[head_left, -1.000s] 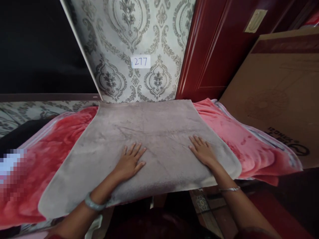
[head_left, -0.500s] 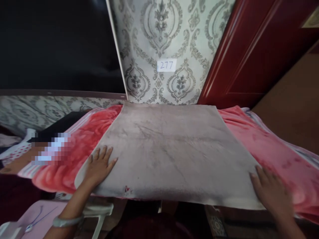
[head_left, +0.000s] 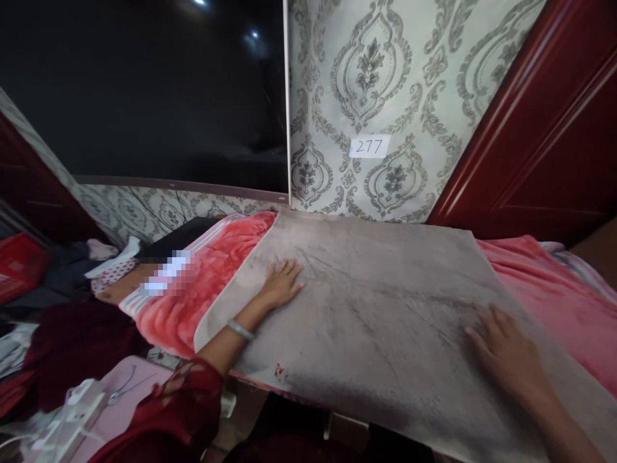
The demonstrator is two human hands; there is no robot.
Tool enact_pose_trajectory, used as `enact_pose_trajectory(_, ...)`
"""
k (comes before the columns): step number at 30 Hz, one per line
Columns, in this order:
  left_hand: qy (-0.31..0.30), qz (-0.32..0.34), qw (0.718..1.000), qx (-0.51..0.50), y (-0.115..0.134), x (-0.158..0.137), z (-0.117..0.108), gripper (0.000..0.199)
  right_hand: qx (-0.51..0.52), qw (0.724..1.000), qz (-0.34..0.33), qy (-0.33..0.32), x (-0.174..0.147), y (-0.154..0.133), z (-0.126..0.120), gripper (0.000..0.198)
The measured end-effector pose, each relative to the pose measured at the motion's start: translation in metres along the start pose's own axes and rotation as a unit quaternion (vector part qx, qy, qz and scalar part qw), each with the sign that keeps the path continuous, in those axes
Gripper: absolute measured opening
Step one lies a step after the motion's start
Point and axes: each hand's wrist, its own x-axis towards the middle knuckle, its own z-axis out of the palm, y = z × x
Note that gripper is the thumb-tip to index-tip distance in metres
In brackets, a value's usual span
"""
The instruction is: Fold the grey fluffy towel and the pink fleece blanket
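At the far left, a white plastic power strip (head_left: 80, 402) rests on a smooth pink panel (head_left: 137, 379); above and beyond it a large black television screen (head_left: 183, 90) stands before the patterned wallpaper. Next comes a coral-red plush blanket (head_left: 207, 283), bunched in soft folds and passing under the left border of a large grey short-pile cloth. The left hand (head_left: 282, 283) is palm down on that cloth, fingers spread, nothing pinched. The grey cloth (head_left: 366, 328) lies broadly flat across the middle, creased at centre, with a small red mark by its near edge. To the right, the right hand (head_left: 511, 350) is palm down over the cloth, fingers slightly apart and holding nothing visible; it is blurred, so firmness of contact cannot be told. A pink plush stretch (head_left: 544, 276) shows beyond the right border. Assessment: the cloth should prove soft, limp and fairly light for its spread — not fragile, little prone to slip on plush. Best holds are the thin borders near the corners — a mid-surface grip would likely only bunch it.
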Motion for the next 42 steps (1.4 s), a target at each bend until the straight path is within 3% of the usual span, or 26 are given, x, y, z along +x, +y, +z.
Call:
enact_pose_trajectory(2, -0.002, -0.001, 1.0, 0.008, -0.002, 0.016, 0.002, 0.067, 0.012, 1.0, -0.013, -0.003, 0.011, -0.03, 0.006, 0.076)
enact_pose_trajectory(4, 0.023, -0.05, 0.998, 0.031, -0.016, 0.022, 0.002, 0.067, 0.012, 1.0, -0.013, -0.021, 0.011, -0.042, 0.015, 0.076)
enact_pose_trajectory(8, 0.037, -0.168, 0.983, 0.064, -0.067, 0.016, -0.006, 0.064, -0.002, 0.999, -0.008, -0.033, 0.001, -0.033, 0.034, 0.079)
enact_pose_trajectory(12, 0.019, -0.213, 0.975, 0.066, -0.101, 0.011, -0.021, 0.06, -0.011, 1.0, -0.006, -0.026, 0.0, -0.027, 0.04, 0.081)
enact_pose_trajectory(16, 0.054, -0.22, 0.97, 0.085, -0.091, 0.03, -0.028, 0.061, -0.013, 1.0, -0.003, -0.02, 0.003, -0.03, 0.044, 0.084)
enact_pose_trajectory(20, 0.04, -0.099, 0.992, 0.065, -0.06, 0.071, -0.022, 0.064, -0.008, 1.0, 0.002, -0.009, 0.004, -0.028, 0.049, 0.083)
enact_pose_trajectory(23, 0.007, -0.069, 0.996, 0.05, -0.048, 0.102, -0.013, 0.065, -0.001, 1.0, -0.006, 0.002, 0.003, -0.026, 0.05, 0.079)
enact_pose_trajectory(26, 0.008, -0.101, 0.994, 0.043, -0.059, 0.12, -0.011, 0.066, -0.001, 1.0, -0.01, 0.011, 0.003, -0.024, 0.05, 0.077)
enact_pose_trajectory(31, 0.032, -0.201, 0.978, 0.048, -0.1, 0.125, -0.023, 0.067, 0.001, 1.0, -0.018, 0.021, 0.002, -0.021, 0.054, 0.077)
enact_pose_trajectory(34, 0.058, -0.228, 0.97, 0.061, -0.104, 0.132, -0.028, 0.067, 0.004, 0.999, -0.021, 0.03, 0.002, -0.018, 0.058, 0.077)
enact_pose_trajectory(39, 0.04, -0.103, 0.992, 0.056, -0.079, 0.163, -0.02, 0.063, 0.014, 0.998, -0.031, 0.059, 0.002, -0.01, 0.066, 0.077)
enact_pose_trajectory(42, 0.006, -0.078, 0.996, 0.04, -0.079, 0.183, -0.016, 0.063, 0.021, 0.996, -0.042, 0.073, 0.002, -0.002, 0.073, 0.073)
